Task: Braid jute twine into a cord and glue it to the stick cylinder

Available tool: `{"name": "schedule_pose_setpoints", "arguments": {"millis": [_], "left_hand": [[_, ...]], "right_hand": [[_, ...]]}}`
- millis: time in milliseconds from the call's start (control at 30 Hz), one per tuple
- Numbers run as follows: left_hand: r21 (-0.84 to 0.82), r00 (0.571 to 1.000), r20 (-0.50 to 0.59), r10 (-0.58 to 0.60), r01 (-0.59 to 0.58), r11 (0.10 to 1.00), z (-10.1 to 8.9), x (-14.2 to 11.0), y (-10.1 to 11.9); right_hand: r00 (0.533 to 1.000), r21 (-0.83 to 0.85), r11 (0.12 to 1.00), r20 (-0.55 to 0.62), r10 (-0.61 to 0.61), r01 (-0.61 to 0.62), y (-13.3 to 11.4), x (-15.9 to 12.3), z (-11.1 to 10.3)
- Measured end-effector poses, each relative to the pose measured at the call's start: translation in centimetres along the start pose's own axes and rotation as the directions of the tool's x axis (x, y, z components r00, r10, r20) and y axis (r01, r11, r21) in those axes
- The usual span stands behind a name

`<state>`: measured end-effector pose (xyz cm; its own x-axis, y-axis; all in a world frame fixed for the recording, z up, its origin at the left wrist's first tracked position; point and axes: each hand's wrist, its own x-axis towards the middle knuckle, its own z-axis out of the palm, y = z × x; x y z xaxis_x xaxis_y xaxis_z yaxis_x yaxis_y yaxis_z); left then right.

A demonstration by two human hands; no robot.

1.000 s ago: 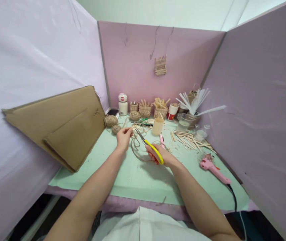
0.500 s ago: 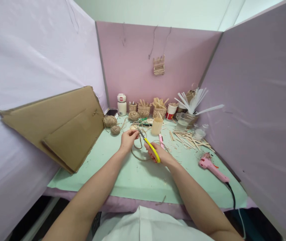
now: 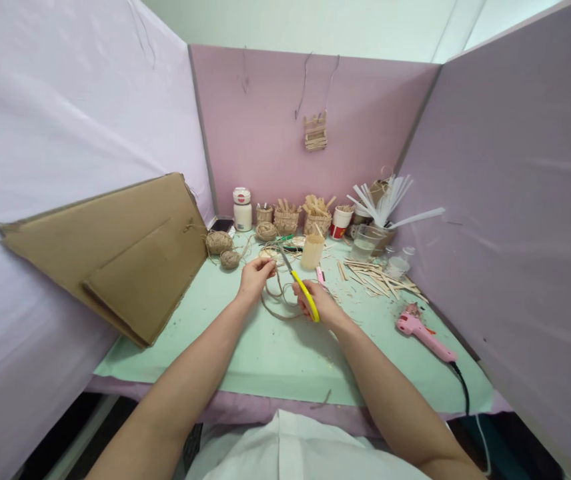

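My left hand [image 3: 256,277] pinches one end of a brown twine [image 3: 276,315], which hangs in loops over the mat between my hands. In my right hand [image 3: 319,303] are yellow-handled scissors [image 3: 305,291], their blades pointing up and away from me, just right of the left fingertips. Part of the handle is hidden by the right fingers. Beyond the hands stands a pale round wooden-strip holder [image 3: 312,252] with a stick in it. A pink cutter [image 3: 320,275] lies partly behind my right hand.
Twine balls [image 3: 219,242] sit left, near leaning cardboard [image 3: 135,260]. A pink glue gun [image 3: 425,335] lies right, its cord running off the edge. Loose wooden sticks [image 3: 378,277] are scattered at right. Along the back stand a white jar [image 3: 242,215], stick baskets [image 3: 317,221] and a red-white cup [image 3: 341,222].
The scissors have moved slightly right, away from my left fingertips, along with my right hand. My left hand still pinches the twine, nearly in the same place.
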<state>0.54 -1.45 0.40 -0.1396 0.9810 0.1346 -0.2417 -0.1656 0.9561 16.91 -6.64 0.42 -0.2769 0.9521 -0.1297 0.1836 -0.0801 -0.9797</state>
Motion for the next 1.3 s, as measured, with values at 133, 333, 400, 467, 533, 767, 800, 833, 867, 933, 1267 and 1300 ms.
{"name": "schedule_pose_setpoints", "arguments": {"millis": [133,333,400,467,533,767,800,833,867,933,1267,1300], "left_hand": [[-0.132,0.995,0.055,-0.082,0.088,0.987,-0.1,-0.3,0.5],[-0.167,0.972,0.148,-0.182,0.206,0.964,0.0,-0.6,0.9],[-0.151,0.973,0.162,-0.163,0.188,0.97,0.2,-0.6,0.8],[-0.142,0.976,0.166,-0.141,0.166,0.976,0.3,-0.6,0.8],[-0.128,0.977,0.171,-0.127,0.15,0.98,0.4,-0.6,0.7],[0.12,0.974,0.229,-0.002,-0.026,0.992,0.4,-0.8,0.1],[0.21,0.967,0.25,0.048,-0.103,0.972,0.4,-0.9,0.0],[0.301,0.954,0.281,0.101,-0.188,0.935,0.4,-1.0,-0.1],[0.383,0.935,0.322,0.151,-0.274,0.882,0.3,-1.1,-0.2],[0.492,0.882,0.417,0.219,-0.422,0.761,0.3,-1.3,-0.4],[0.648,0.796,0.577,0.184,-0.583,0.489,0.5,-1.3,-1.4],[0.657,0.792,0.583,0.18,-0.59,0.47,0.5,-1.2,-1.4]], "right_hand": [[0.93,-0.004,0.996,-0.357,-0.088,0.092,0.2,1.2,-2.2],[0.696,-0.498,0.84,-0.682,-0.225,-0.216,1.3,1.9,-8.3],[0.691,-0.57,0.753,-0.688,-0.22,-0.328,1.6,1.7,-9.6],[0.693,-0.584,0.697,-0.7,-0.172,-0.416,1.9,1.6,-10.2],[0.69,-0.564,0.662,-0.717,-0.098,-0.493,2.1,1.5,-10.5],[0.686,-0.686,0.609,-0.663,-0.299,-0.398,2.2,1.6,-9.4],[0.691,-0.718,0.632,-0.615,-0.379,-0.292,1.9,1.6,-8.8],[0.706,-0.744,0.65,-0.544,-0.453,-0.157,1.7,1.6,-8.0],[0.733,-0.758,0.652,-0.443,-0.516,0.0,1.4,1.6,-7.2],[0.767,-0.74,0.638,-0.277,-0.578,0.213,0.9,1.6,-5.4],[0.813,-0.778,0.536,-0.056,-0.58,0.329,1.1,1.7,-2.0],[0.812,-0.781,0.532,-0.056,-0.581,0.328,1.2,1.7,-2.0]]}}
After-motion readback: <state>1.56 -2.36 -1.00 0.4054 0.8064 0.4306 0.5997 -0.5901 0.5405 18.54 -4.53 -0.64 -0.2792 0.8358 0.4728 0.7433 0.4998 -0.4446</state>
